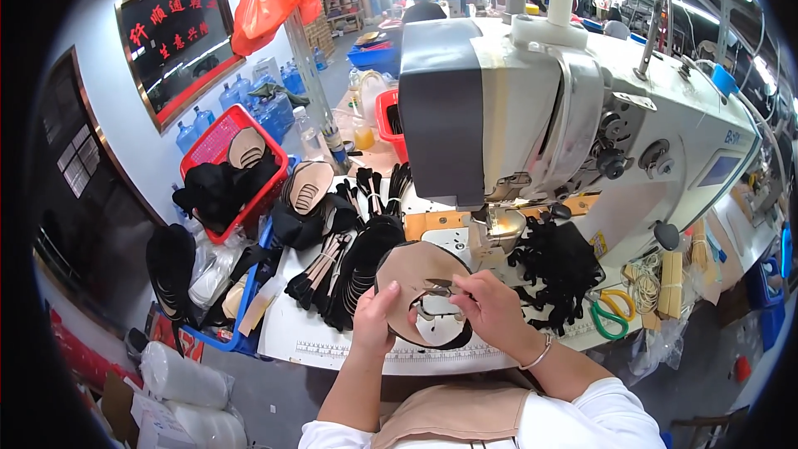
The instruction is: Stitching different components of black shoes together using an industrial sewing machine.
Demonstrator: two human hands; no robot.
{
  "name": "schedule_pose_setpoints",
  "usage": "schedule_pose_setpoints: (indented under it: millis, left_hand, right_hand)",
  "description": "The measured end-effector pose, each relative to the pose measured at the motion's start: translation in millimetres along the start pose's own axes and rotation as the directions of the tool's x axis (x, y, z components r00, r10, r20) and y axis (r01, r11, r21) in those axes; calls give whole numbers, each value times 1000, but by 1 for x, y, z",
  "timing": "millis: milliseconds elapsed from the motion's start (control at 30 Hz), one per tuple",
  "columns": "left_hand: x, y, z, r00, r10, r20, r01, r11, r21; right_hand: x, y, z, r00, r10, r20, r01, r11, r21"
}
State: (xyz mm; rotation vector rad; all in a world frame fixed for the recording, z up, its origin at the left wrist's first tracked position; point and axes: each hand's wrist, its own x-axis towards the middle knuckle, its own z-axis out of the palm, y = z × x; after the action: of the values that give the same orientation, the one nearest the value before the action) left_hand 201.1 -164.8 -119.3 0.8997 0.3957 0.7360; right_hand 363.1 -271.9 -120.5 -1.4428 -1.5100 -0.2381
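Note:
My left hand (376,320) is closed on the left side of a beige shoe upper (422,262) with a black edge and an opening in its middle. It is tilted above the table's front edge. My right hand (495,309) is at the right side of the upper, fingers pinched around a small dark pointed tool (437,286) that reaches over the opening. Its exact kind is too small to make out. Behind the upper stands a large white sewing machine (515,108). Black strappy pieces (559,266) lie heaped beyond my right hand.
Bundled black and beige straps (320,270) and stacked black uppers (366,266) lie left on the table. Further left are a red basket (270,158) and a blue crate (249,341). Green-and-yellow-handled scissors (611,316) rest at the right, near a string coil (642,283).

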Motion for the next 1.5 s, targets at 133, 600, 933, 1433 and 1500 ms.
schedule_pose_setpoints:
  millis: [133,600,933,1433,1500]
  left_hand:
    - [-5,3,12,999,14,-45,-11,998,64]
    - [-14,2,6,997,11,-77,-2,993,119]
    - [-83,60,-63,459,888,-29,253,-100,962]
    - [50,52,-116,905,146,-400,409,-561,720]
    - [54,44,-109,929,167,-330,360,-618,699]
  right_hand:
    - [11,1,3,995,-97,38,98,995,-31]
    - [8,-9,3,991,-81,105,80,997,17]
    - [-40,32,-26,903,417,100,-428,894,133]
    - [-7,-7,34,899,-93,427,-66,937,342]
    - [17,-8,72,861,-236,452,125,957,260]
